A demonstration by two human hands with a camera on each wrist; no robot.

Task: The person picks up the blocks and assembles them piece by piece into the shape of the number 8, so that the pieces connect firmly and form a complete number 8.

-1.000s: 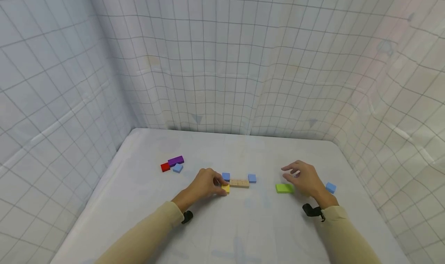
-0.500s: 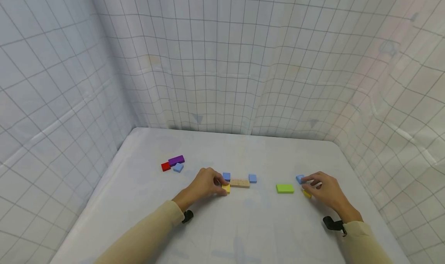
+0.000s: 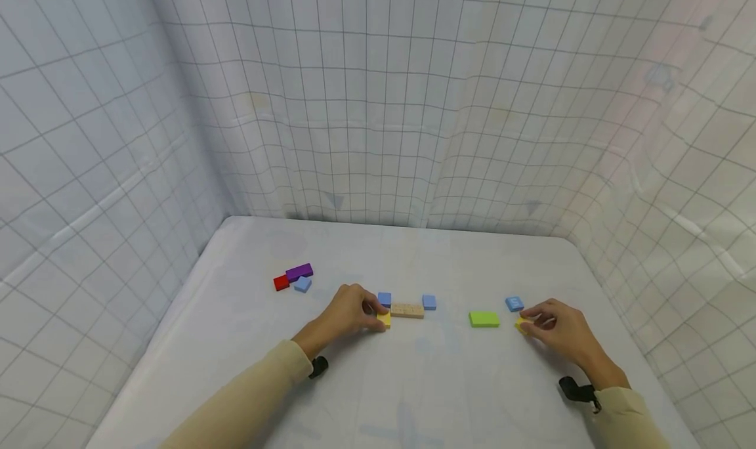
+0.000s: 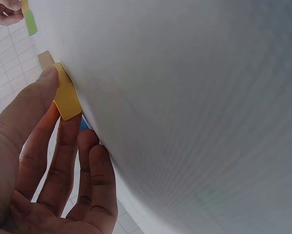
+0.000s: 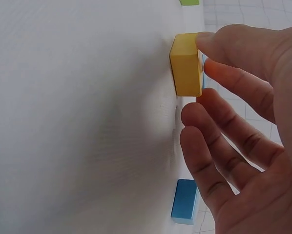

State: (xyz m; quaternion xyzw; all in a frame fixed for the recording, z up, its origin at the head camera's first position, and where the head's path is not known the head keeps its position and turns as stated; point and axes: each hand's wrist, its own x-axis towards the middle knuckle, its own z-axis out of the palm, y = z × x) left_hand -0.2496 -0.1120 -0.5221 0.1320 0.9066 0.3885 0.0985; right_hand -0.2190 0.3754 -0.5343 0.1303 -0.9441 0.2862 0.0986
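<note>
My left hand [image 3: 353, 310] pinches a yellow block [image 4: 67, 95] between thumb and fingers. That block is at the left end of a pale wooden block [image 3: 407, 311], with a small blue block [image 3: 384, 299] just behind it. Another small blue block [image 3: 429, 302] lies by the wooden block's far right corner. Farther right, my right hand [image 3: 560, 329] has thumb and forefinger on either side of a second yellow block [image 5: 187, 66]; the other fingers are loosely bent. Beside it are a flat green block [image 3: 484, 320] and a blue block [image 3: 514, 304] with a white mark on top.
A red block [image 3: 281, 283], a purple block [image 3: 299, 272] and a blue block [image 3: 303, 284] lie grouped at the back left. One more blue block [image 5: 185, 201] shows below the fingers in the right wrist view. Grid-patterned curtains [image 3: 378, 107] surround the white table [image 3: 413, 396].
My right hand has moved right and nearer from beside the green block, and its thumb and forefinger have taken hold of the yellow block. The left hand has stayed in place.
</note>
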